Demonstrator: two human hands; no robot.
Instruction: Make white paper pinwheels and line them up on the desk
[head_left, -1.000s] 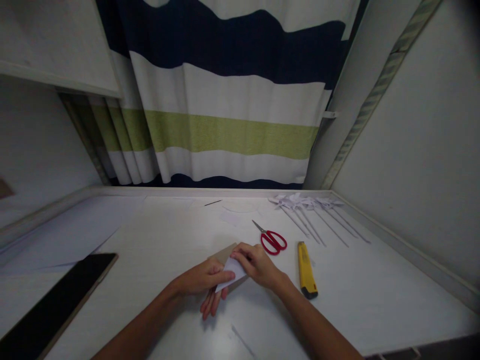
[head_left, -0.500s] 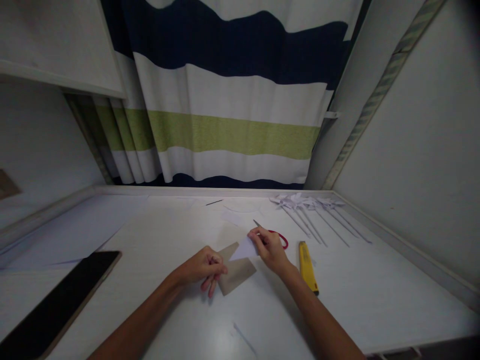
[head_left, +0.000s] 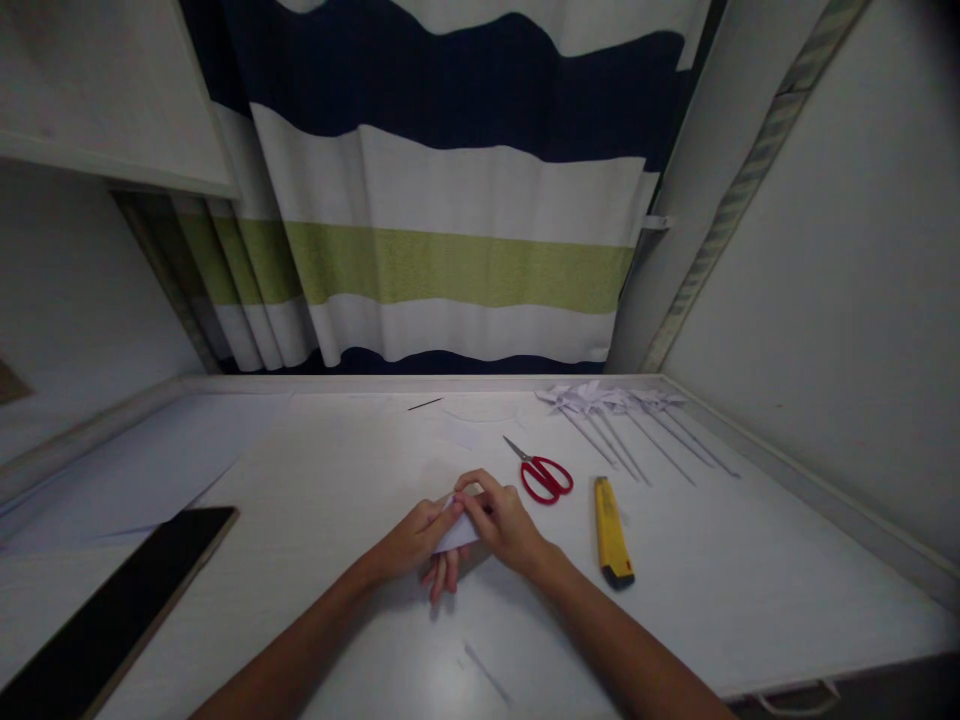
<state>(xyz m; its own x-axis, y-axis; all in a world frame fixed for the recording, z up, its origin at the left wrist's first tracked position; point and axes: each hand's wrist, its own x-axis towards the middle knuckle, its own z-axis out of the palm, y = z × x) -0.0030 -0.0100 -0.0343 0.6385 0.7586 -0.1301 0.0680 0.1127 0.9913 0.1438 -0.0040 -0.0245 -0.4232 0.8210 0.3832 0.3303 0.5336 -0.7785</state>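
Between my two hands, above the middle of the white desk, is a small folded piece of white paper [head_left: 456, 535]. My left hand [head_left: 424, 540] pinches it with thumb on top and fingers beneath. My right hand [head_left: 499, 515] grips the paper's upper edge, its fingertips meeting my left thumb. Much of the paper is hidden behind the fingers. Just beyond my right hand lie red-handled scissors [head_left: 541, 474], and a yellow box cutter [head_left: 613, 535] rests to the right of it.
Several paper pinwheel-like shapes on thin sticks [head_left: 615, 400] lie at the back right. A dark tablet-like slab [head_left: 127, 610] and large white sheets [head_left: 150, 460] are on the left. A thin rolled paper stick [head_left: 487, 672] lies in front, a thin black rod [head_left: 425, 404] at the back.
My right hand has moved left and down, bringing the paper's open flap over against my left hand. The scissors, partly covered before, now show fully.
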